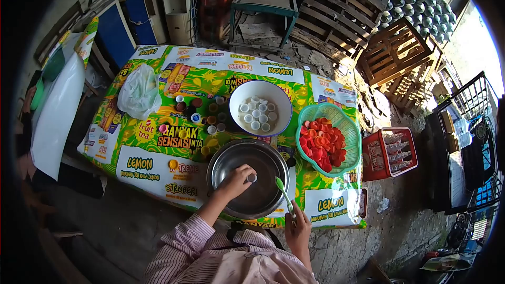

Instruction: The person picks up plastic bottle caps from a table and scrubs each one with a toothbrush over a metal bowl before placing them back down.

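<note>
My left hand (pixel 236 181) reaches over the steel basin (pixel 217 159) with its fingers pinched on a small round cap (pixel 252 178), pale with a darker rim. My right hand (pixel 298 227) is closed around the handle of a green and white toothbrush (pixel 284 193), its green head angled up over the basin's right rim. Behind the basin stands a white enamel bowl (pixel 238 94) with a dark blue rim, holding several white caps (pixel 255 125). Small caps in brown, white, blue, pink and yellow, among them a white one (pixel 212 129), lie scattered left of the bowl.
A green plastic basket (pixel 351 121) of red round pieces (pixel 322 144) stands right of the basin. A clear plastic bag (pixel 140 93) lies at the table's left. On the floor to the right is a red crate (pixel 375 162) of bottles. Wooden pallets (pixel 336 10) lean at the back.
</note>
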`<state>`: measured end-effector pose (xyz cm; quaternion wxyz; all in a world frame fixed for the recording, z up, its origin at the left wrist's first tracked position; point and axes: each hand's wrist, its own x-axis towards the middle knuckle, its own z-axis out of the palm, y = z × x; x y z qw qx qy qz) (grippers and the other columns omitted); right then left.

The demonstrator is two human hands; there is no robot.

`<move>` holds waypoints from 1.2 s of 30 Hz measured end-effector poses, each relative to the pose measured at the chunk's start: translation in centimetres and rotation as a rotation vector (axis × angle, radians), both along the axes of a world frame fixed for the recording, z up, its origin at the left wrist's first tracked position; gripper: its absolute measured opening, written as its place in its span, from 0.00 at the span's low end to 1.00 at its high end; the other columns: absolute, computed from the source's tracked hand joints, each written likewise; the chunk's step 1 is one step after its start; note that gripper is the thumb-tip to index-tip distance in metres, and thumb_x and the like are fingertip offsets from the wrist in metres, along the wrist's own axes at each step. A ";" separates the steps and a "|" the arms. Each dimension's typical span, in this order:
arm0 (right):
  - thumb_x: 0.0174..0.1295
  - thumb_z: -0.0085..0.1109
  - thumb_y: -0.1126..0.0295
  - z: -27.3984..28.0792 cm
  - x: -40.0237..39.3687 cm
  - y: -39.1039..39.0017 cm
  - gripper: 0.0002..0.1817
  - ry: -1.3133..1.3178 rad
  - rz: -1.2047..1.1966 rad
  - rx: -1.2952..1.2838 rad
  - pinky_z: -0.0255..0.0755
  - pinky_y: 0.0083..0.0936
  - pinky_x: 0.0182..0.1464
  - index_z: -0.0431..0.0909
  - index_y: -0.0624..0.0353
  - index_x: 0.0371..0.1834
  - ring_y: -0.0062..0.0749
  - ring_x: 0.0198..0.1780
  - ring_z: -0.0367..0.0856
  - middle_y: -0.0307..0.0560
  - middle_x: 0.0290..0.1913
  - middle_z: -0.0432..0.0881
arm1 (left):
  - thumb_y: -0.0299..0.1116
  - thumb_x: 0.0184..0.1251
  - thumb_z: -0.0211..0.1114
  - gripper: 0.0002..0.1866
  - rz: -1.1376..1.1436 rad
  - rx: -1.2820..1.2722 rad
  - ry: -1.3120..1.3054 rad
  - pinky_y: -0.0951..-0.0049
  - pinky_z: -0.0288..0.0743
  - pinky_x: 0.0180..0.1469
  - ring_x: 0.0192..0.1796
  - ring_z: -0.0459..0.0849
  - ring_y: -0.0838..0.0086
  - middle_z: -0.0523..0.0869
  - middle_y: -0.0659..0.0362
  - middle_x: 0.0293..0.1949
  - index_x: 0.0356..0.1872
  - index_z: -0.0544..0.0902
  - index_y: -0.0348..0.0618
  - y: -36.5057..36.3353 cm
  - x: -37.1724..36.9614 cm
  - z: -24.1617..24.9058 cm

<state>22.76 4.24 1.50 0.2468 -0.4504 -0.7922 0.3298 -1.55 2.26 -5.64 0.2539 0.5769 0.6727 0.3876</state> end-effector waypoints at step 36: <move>0.60 0.51 0.78 -1.0 -3.3 -0.2 0.27 -0.120 0.271 -0.081 0.72 0.38 0.33 0.66 0.47 0.64 0.53 0.31 0.79 0.59 0.32 0.79 | 0.23 0.54 0.65 0.39 0.140 0.129 -0.495 0.76 0.76 0.49 0.46 0.82 0.73 0.81 0.53 0.51 0.67 0.57 0.38 -3.2 -0.2 1.0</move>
